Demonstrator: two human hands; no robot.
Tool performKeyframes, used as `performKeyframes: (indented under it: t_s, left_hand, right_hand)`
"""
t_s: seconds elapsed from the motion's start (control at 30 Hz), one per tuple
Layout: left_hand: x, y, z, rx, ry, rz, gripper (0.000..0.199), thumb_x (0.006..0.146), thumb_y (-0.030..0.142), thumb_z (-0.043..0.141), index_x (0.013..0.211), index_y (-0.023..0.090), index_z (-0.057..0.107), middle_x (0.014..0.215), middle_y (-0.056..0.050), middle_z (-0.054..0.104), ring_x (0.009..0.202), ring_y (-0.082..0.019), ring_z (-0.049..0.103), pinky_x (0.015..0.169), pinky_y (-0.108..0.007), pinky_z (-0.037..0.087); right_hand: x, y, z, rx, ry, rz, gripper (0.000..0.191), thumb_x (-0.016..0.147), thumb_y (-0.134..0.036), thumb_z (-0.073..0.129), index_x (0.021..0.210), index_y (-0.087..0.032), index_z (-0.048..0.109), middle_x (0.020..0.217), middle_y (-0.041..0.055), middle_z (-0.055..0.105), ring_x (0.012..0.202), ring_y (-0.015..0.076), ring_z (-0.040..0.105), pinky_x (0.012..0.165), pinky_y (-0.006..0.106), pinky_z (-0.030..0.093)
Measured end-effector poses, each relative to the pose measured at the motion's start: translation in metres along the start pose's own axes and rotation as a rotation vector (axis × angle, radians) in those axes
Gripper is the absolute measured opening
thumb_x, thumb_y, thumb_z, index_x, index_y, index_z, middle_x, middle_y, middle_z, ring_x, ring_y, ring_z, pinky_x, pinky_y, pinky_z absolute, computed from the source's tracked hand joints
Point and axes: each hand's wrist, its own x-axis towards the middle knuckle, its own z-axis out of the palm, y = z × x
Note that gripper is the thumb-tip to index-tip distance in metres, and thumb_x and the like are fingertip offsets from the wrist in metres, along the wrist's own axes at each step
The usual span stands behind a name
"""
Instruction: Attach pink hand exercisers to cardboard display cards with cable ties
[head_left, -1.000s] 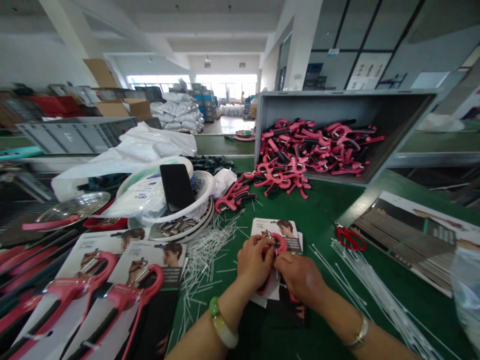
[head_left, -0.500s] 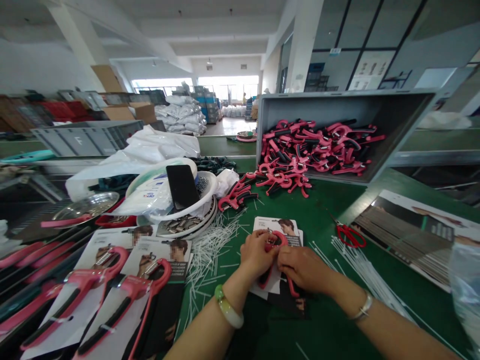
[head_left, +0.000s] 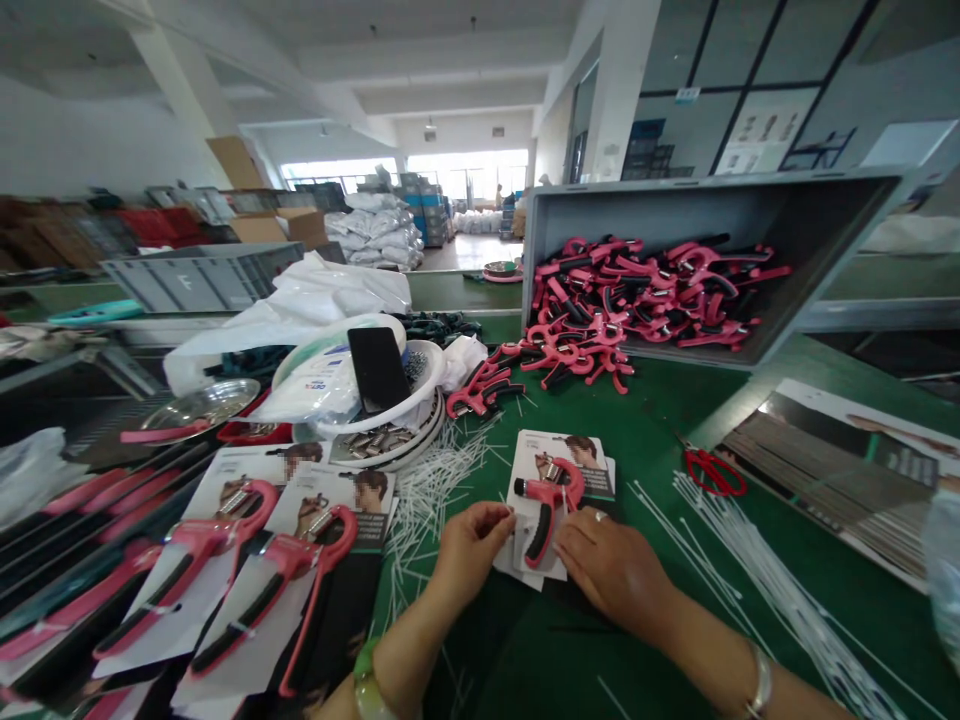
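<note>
- Pink-and-black hand grip exerciser [head_left: 546, 505] lies on a glossy printed card [head_left: 592, 470], which rests on the green tabletop [head_left: 517, 660] between both hands.
- Left hand [head_left: 471, 552]: fingers [head_left: 501, 520] curl together at the card's left edge; whether they pinch anything cannot be told. A pale green bangle [head_left: 366, 675] circles the wrist.
- Right hand [head_left: 613, 570]: fingers [head_left: 577, 532] lie open and nearly flat, just beside the card's lower right corner, gripping nothing. A ring [head_left: 600, 516] sits on one finger, a silver bangle [head_left: 760, 682] on the wrist.
- Short white cable ties [head_left: 431, 505] lie scattered left of the card; long white cable ties [head_left: 750, 570] fan out to the right, near red-handled scissors [head_left: 712, 473].
- Two more carded pink exercisers [head_left: 255, 590] lie further left.
- Tilted grey plastic crate [head_left: 675, 210] holds a heap of loose pink exercisers [head_left: 645, 300], with more spilling onto the tabletop.
- White round basin [head_left: 330, 400] carries a black phone [head_left: 379, 370], above a dish of small metal parts [head_left: 379, 442].
</note>
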Motion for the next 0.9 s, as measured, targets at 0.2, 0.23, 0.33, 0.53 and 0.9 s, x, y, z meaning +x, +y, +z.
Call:
performKeyframes:
  t_s: [0.2, 0.23, 0.33, 0.53, 0.9]
  left_hand:
    - [-0.001, 0.015, 0.012, 0.469, 0.019, 0.295, 0.014, 0.081, 0.026, 0.056, 0.082, 0.021, 0.068, 0.079, -0.002, 0.067, 0.067, -0.014, 0.059, 0.066, -0.026, 0.046]
    - [0.000, 0.016, 0.012, 0.495, 0.008, 0.322, 0.014, 0.081, 0.024, 0.055, 0.084, 0.022, 0.068, 0.081, -0.002, 0.068, 0.070, -0.014, 0.061, 0.067, -0.025, 0.047]
    - [0.001, 0.014, 0.013, 0.523, -0.006, 0.381, 0.017, 0.083, 0.019, 0.052, 0.088, 0.023, 0.068, 0.084, -0.002, 0.070, 0.080, -0.016, 0.064, 0.072, -0.025, 0.048]
    - [0.003, 0.012, 0.015, 0.557, -0.012, 0.409, 0.017, 0.083, 0.018, 0.054, 0.089, 0.023, 0.069, 0.084, -0.001, 0.070, 0.078, -0.014, 0.064, 0.069, -0.022, 0.047]
    - [0.001, 0.012, 0.014, 0.590, -0.023, 0.443, 0.019, 0.084, 0.016, 0.054, 0.091, 0.024, 0.069, 0.083, 0.000, 0.069, 0.077, -0.013, 0.063, 0.067, -0.020, 0.045]
  right_hand:
    - [0.011, -0.003, 0.012, 0.214, 0.124, 0.227, 0.018, 0.091, -0.025, 0.042, 0.087, -0.019, 0.058, 0.082, 0.0052, 0.065, 0.076, 0.0183, 0.061, 0.067, 0.029, 0.046]
    - [0.012, -0.003, 0.013, 0.247, 0.118, 0.253, 0.017, 0.091, -0.025, 0.043, 0.086, -0.020, 0.058, 0.081, 0.0044, 0.065, 0.075, 0.0179, 0.061, 0.066, 0.028, 0.046]
    - [0.012, -0.003, 0.018, 0.308, 0.145, 0.315, 0.016, 0.090, -0.027, 0.044, 0.086, -0.021, 0.059, 0.081, 0.0037, 0.065, 0.076, 0.0180, 0.060, 0.067, 0.029, 0.046]
    - [0.010, -0.005, 0.020, 0.324, 0.183, 0.351, 0.022, 0.092, -0.029, 0.040, 0.083, -0.021, 0.059, 0.084, 0.0051, 0.064, 0.082, 0.0193, 0.059, 0.073, 0.031, 0.045]
    - [0.011, -0.002, 0.016, 0.359, 0.050, 0.353, 0.025, 0.092, -0.029, 0.039, 0.083, -0.020, 0.060, 0.084, 0.0052, 0.062, 0.083, 0.0197, 0.057, 0.074, 0.033, 0.042]
